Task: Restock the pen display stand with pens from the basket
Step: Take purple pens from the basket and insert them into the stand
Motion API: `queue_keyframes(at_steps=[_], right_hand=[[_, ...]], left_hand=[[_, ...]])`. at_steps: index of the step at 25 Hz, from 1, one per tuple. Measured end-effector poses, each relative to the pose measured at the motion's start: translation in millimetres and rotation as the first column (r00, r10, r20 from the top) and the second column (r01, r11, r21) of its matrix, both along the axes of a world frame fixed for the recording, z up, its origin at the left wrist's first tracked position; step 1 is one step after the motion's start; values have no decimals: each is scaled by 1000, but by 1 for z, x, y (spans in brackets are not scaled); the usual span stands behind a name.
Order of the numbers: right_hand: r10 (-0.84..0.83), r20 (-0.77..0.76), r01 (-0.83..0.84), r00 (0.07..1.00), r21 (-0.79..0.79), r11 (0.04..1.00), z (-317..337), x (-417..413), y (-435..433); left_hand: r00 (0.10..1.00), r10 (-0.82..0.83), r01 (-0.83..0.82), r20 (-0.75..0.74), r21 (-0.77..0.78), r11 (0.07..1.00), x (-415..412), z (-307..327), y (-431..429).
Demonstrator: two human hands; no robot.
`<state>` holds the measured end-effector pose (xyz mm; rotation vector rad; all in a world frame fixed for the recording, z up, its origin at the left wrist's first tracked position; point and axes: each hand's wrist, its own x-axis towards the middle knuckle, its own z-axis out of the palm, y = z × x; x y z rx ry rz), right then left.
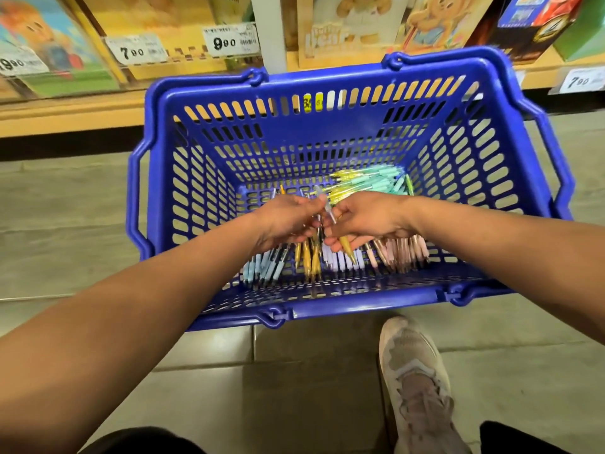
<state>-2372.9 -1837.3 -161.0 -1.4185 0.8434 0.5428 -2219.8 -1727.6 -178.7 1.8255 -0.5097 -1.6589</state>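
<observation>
Left hand and right hand each pinch a few pens inside the blue basket, where colour-sorted rows lie mostly near-to-far, grip ends toward the person; with the display stand out of view and the basket well stocked, restocking looks barely begun.

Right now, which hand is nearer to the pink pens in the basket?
Right. The right hand is just left of the pink pens; the left hand is farther off, over the light blue pens.
</observation>
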Motion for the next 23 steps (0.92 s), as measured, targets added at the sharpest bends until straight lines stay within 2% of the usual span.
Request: queue_keyframes(at_steps=[3, 7, 10, 12, 16, 17, 18, 20, 21, 23], right_hand=[[-35, -70, 33, 997, -31, 999, 0, -13, -5], [-3, -135, -20, 991, -170, 985, 2, -30, -15], [-2, -134, -25, 991, -197, 980, 1, -37, -20], [1, -139, -27, 990, -186, 982, -1, -42, -20], [-41, -129, 24, 991, -133, 991, 1, -48, -18], [-64, -117, 51, 991, -106, 993, 3, -48, -16], [-79, -97, 71, 992, -76, 995, 6, -45, -14], [-101, -46, 100, 994, -29, 995, 11, -35, -8], [-123, -22, 123, 992, -11, 992, 13, -30, -4], [-188, 14, 187, 982, 50, 981, 13, -21, 2]], left_hand=[[956, -197, 162, 218, 169, 972, 5, -24, -2], [764, -500, 384, 409, 334, 861, 0, -53, -1], [573, -581, 469, 578, 350, 811, -13, -62, -3], [524, -569, 477, 634, 335, 813, -18, -65, -9], [585, -544, 398, 601, 371, 839, -14, -53, -12], [616, -537, 417, 576, 340, 843, -10, -46, -13], [691, -499, 429, 523, 260, 865, -5, -36, -13], [888, -353, 350, 295, 65, 935, 1, -14, -14], [940, -288, 291, 184, 12, 957, 2, -4, -14], [982, -184, 185, 51, -19, 983, 1, 5, -16]])
